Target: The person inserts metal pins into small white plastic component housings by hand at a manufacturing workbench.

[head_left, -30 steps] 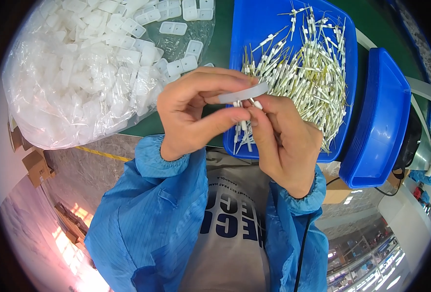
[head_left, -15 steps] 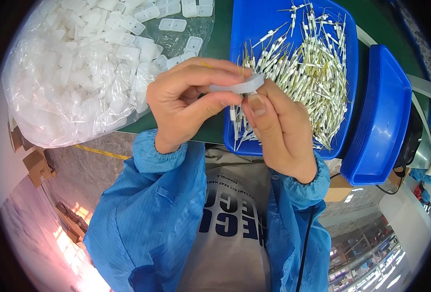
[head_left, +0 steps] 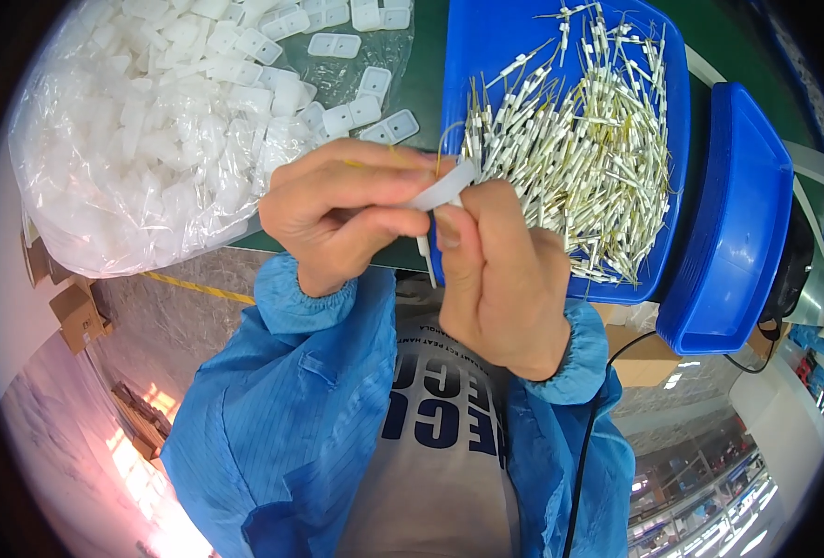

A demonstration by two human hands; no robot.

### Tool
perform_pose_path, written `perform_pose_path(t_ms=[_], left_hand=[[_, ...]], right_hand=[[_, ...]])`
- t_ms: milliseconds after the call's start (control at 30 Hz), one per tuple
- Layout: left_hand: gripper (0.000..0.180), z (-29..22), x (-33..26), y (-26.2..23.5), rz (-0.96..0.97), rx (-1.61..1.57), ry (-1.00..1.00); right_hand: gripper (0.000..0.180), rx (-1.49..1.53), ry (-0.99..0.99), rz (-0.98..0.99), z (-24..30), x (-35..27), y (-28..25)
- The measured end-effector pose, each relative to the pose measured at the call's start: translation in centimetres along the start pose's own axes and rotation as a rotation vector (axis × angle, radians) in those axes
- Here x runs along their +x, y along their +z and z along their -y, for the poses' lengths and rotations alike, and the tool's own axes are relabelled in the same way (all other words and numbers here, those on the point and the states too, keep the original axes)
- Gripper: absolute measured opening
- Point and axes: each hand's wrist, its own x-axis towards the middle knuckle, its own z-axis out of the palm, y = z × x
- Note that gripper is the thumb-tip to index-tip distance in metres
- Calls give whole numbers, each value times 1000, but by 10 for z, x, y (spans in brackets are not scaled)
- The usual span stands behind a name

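Observation:
My left hand point(head_left: 342, 209) pinches a white translucent plastic piece point(head_left: 447, 186) between thumb and fingers, tilted above the table's near edge. A thin yellowish wire point(head_left: 442, 141) curls up from behind the piece. My right hand point(head_left: 505, 279) is closed, its thumb and bent finger pressed at the underside of the piece around a small white part point(head_left: 458, 199), mostly hidden by the fingertips. Below my left thumb hangs a slim white wired stick point(head_left: 426, 256); its upper end is hidden. Many similar white wired sticks point(head_left: 579, 158) fill a blue tray point(head_left: 486, 33) behind my right hand.
A clear plastic bag point(head_left: 142, 186) heaped with white two-cell plastic pieces lies at the left, with several loose pieces point(head_left: 351, 113) beside it on the green table point(head_left: 426, 84). A second blue tray point(head_left: 728, 223) stands right. A black cable point(head_left: 587, 446) runs by my right sleeve.
Both hands have shifted a little left and down with the plastic piece, which is now more steeply tilted. My right hand has turned, its fingers more curled. More loose pieces show behind my left hand.

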Motion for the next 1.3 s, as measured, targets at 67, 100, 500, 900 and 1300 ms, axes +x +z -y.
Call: perform_pose_path(t_ms=[67,100,500,900,1300], left_hand=[[23,2,-4,4,-29,-36,-5],[25,3,-5,5,-63,-68,-9],[39,-18,30,-19,-1,588,-209],[20,14,26,-12,69,1078,-390],[24,-12,11,23,-156,-175,-285]], right_hand=[[11,-13,-28,-32,1,-1,1],[11,-21,-33,-27,1,-1,1],[41,-374,352,-1013,-43,-32,-127],[32,-1239,484,-716,-91,-59,-196],[19,-520,434,-189,-59,21,-34]])
